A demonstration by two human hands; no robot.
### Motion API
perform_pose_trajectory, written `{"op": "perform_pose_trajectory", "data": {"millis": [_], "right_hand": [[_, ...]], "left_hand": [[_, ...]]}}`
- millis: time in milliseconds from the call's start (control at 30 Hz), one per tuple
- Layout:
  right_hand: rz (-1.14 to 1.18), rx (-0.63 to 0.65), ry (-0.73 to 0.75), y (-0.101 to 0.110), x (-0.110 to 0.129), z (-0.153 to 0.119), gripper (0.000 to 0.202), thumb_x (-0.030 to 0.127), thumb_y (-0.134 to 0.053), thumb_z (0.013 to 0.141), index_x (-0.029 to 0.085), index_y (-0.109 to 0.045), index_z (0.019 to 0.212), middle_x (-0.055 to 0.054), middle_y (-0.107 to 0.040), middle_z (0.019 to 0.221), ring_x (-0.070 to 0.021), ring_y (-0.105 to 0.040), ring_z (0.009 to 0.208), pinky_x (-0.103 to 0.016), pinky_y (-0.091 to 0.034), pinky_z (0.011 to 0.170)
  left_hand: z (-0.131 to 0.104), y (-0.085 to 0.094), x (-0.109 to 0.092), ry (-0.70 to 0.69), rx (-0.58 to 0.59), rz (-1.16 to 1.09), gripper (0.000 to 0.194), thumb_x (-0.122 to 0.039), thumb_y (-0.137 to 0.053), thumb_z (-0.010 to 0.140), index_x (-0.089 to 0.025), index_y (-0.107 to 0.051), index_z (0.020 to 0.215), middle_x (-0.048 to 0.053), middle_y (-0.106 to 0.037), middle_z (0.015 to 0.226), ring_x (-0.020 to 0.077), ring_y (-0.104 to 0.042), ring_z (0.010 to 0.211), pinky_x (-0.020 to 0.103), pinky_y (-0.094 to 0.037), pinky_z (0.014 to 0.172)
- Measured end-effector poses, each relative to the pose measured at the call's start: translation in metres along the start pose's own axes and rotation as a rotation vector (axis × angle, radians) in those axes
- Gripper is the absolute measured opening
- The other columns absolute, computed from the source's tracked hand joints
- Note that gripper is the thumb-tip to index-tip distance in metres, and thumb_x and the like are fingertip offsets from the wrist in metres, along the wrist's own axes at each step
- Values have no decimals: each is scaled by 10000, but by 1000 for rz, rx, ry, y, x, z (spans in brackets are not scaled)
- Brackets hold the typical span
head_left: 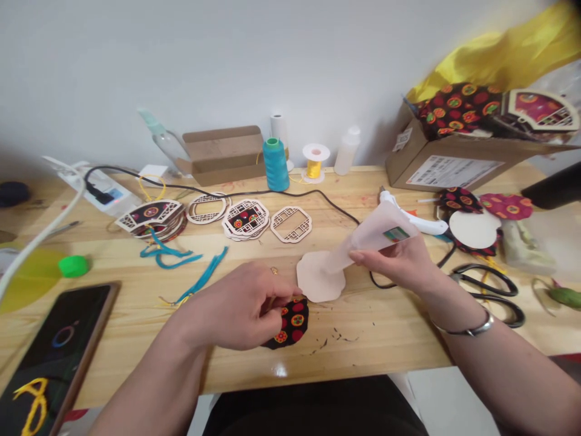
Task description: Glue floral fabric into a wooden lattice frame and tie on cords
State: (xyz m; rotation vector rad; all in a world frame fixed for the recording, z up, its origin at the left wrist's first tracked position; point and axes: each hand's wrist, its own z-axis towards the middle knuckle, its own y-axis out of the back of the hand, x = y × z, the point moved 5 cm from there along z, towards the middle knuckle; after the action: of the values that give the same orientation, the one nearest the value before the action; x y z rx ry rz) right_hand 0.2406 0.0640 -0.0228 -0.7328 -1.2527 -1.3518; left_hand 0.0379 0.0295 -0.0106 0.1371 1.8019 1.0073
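My right hand (pixel 402 263) is wrapped round a translucent squeeze bottle (pixel 374 233), tilted with its narrow end down over a pale scalloped card (pixel 320 277) on the wooden table. Just left of the card, my left hand (pixel 254 306) has its fingers bent together at the card's lower left edge. What its fingertips hold, if anything, is too small to make out. A black floral fabric piece (pixel 295 321) lies partly under my left hand, close below the card.
Behind are lattice frames (pixel 291 224), a teal thread cone (pixel 276 165) and a yellow spool (pixel 313 168). Right: a white glue gun (pixel 420 223), black scissors (pixel 492 281) and an open carton (pixel 447 166). Left: a phone (pixel 54 351) and a black cable (pixel 254 193).
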Motion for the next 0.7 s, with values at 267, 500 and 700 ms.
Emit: {"op": "perform_pose_trajectory", "data": {"millis": [267,500,700], "right_hand": [[-6,291,49,-15,4,-5,187,237,-741,698,173,-641,842,-13,-687,777,-138,-636,681,-228,-509,595],[-5,398,19,-25,6,-7,183,251,-722,720,173,-637,863,-24,-699,792,-141,-635,681,-229,-513,586],[-34,421,9,-26,5,-7,157,259,-717,726,158,-628,807,-5,-674,743,-122,-614,657,-217,-500,595]], "left_hand": [[0,1,0,18,-3,-1,236,-43,-397,652,-167,-588,713,-57,-502,548,70,-439,497,188,-286,483],[0,1,1,32,6,5,206,-43,-416,640,-169,-573,681,-47,-514,549,83,-438,499,211,-281,478],[0,1,0,44,11,11,232,-34,-411,635,-171,-583,708,-53,-518,549,79,-438,496,209,-273,475]]}}
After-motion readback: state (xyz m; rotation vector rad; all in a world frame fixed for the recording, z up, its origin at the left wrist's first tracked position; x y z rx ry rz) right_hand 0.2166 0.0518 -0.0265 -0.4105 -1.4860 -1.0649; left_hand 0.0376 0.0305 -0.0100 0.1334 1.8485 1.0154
